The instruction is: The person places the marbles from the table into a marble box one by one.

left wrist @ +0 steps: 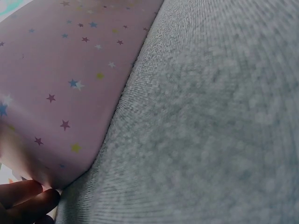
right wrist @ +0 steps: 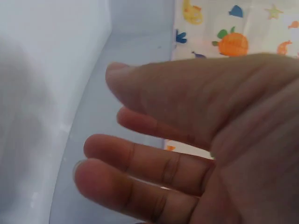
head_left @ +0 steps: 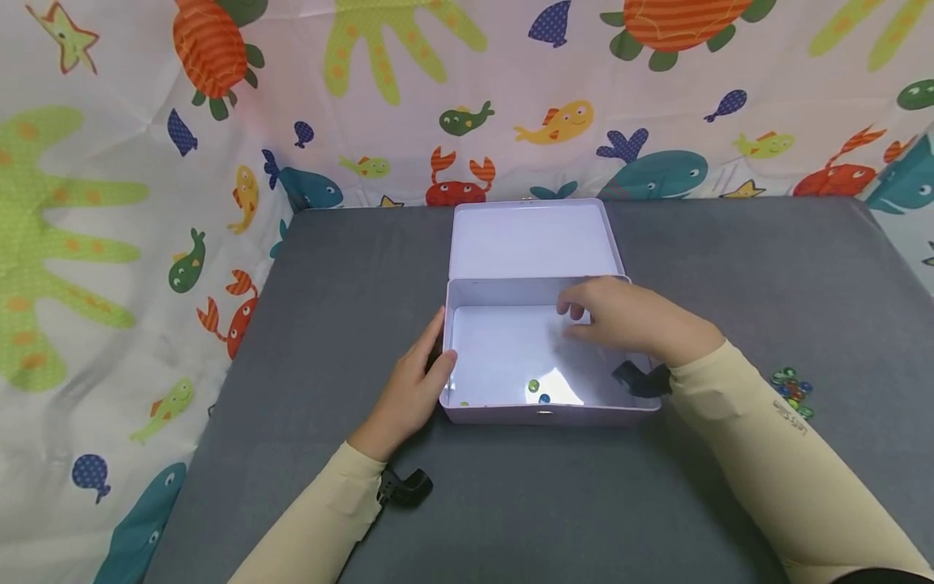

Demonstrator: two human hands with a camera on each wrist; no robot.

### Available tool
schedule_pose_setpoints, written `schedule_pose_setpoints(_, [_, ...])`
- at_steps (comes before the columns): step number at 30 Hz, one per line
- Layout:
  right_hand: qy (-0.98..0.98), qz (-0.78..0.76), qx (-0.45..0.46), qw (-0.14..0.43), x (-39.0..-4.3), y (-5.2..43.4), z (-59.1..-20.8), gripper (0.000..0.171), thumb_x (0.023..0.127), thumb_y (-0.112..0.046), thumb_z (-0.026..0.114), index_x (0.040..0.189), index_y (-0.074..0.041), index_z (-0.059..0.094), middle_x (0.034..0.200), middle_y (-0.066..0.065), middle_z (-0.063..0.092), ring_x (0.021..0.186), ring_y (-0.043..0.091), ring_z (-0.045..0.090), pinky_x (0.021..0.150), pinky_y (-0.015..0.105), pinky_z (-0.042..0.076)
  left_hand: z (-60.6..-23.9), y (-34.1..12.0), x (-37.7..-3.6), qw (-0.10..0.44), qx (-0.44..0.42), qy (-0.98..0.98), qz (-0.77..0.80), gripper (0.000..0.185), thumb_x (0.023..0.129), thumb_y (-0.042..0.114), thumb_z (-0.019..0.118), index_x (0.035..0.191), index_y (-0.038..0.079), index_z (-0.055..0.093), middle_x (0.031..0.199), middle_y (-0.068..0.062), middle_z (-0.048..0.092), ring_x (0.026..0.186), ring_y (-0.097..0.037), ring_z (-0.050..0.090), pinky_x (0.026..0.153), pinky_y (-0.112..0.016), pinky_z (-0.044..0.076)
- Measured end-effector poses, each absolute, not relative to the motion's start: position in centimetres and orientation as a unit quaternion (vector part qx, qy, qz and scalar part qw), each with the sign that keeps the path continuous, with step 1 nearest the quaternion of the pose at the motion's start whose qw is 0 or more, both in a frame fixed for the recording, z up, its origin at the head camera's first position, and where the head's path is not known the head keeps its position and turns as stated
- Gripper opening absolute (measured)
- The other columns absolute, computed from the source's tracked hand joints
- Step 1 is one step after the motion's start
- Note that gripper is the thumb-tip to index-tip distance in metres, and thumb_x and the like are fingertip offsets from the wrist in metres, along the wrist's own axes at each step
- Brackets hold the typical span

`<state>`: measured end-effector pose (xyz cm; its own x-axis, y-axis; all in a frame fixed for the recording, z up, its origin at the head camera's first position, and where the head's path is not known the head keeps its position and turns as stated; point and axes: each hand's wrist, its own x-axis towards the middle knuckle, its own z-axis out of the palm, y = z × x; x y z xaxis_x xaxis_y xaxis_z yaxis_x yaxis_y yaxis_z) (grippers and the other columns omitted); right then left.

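A lilac tin box stands open on the grey table, its lid laid back. My left hand holds the box's left wall, thumb over the rim and fingers outside. In the left wrist view its fingertips touch the star-printed outer wall. My right hand hovers over the box's back half, fingers loosely bent. The right wrist view shows those fingers holding nothing. Three small glass beads lie on the box floor near its front wall.
A small heap of coloured glass beads lies on the table to the right of the box. A sea-animal printed cloth hangs behind and to the left. Black wrist mounts sit on both sleeves.
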<state>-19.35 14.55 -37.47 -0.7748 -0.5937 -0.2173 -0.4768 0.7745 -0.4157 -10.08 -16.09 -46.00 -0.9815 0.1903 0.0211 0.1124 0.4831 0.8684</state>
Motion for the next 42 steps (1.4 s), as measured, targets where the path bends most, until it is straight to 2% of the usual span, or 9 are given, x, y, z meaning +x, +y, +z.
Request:
schedule_pose_setpoints(10, [0.937,-0.173,-0.266,0.149,-18.3,16.1,-36.3,0.027,0.094,-0.018,0.079,0.119,-0.006,0.077,0.107,0.008,0.076,0.085,0.02,0.067,0.074,0.04,0.06,-46.1,-16.0,-10.3,0.035,0.09,0.862,0.497,0.065,0.111,0.04,0.045,0.17,0.024,0.021,0.172,0.005,0.025,0.158,-0.018,0.025,0.126,-0.054,0.025])
schedule_pose_setpoints(20, [0.942,-0.178,-0.248,0.14,-17.7,17.6,-36.2,0.021,0.095,-0.018,0.078,0.113,-0.007,0.077,0.101,0.008,0.075,0.083,0.02,0.065,0.074,0.041,0.061,-46.3,-16.1,-9.9,0.045,0.077,0.861,0.501,0.063,0.111,0.041,0.045,0.169,0.035,0.019,0.172,0.007,0.025,0.158,-0.015,0.023,0.127,-0.051,0.023])
schedule_pose_setpoints(29, [0.944,-0.189,-0.253,0.091,-16.7,18.9,-35.7,0.015,0.096,-0.019,0.078,0.107,-0.01,0.078,0.095,0.003,0.074,0.085,0.019,0.066,0.076,0.041,0.062,-46.2,-16.1,-10.1,0.035,0.078,0.864,0.496,0.066,0.11,0.041,0.047,0.17,0.026,0.023,0.172,0.005,0.028,0.158,-0.018,0.025,0.127,-0.053,0.024])
schedule_pose_setpoints(36, [0.952,-0.183,-0.24,0.046,-16.1,20.1,-35.4,0.016,0.095,-0.016,0.077,0.108,-0.009,0.078,0.099,0.005,0.075,0.09,0.022,0.069,0.079,0.047,0.062,-46.2,-15.9,-10.1,0.04,0.081,0.863,0.498,0.065,0.111,0.043,0.046,0.17,0.028,0.022,0.172,0.008,0.027,0.158,-0.016,0.024,0.127,-0.052,0.023])
schedule_pose_setpoints(42, [0.952,-0.2,-0.229,0.038,-15.8,21.7,-35.8,0.014,0.095,-0.014,0.076,0.108,-0.009,0.078,0.095,0.003,0.075,0.083,0.018,0.066,0.074,0.043,0.062,-46.1,-15.9,-10.0,0.034,0.082,0.861,0.502,0.065,0.111,0.04,0.047,0.17,0.028,0.022,0.171,0.008,0.027,0.159,-0.017,0.024,0.127,-0.053,0.023])
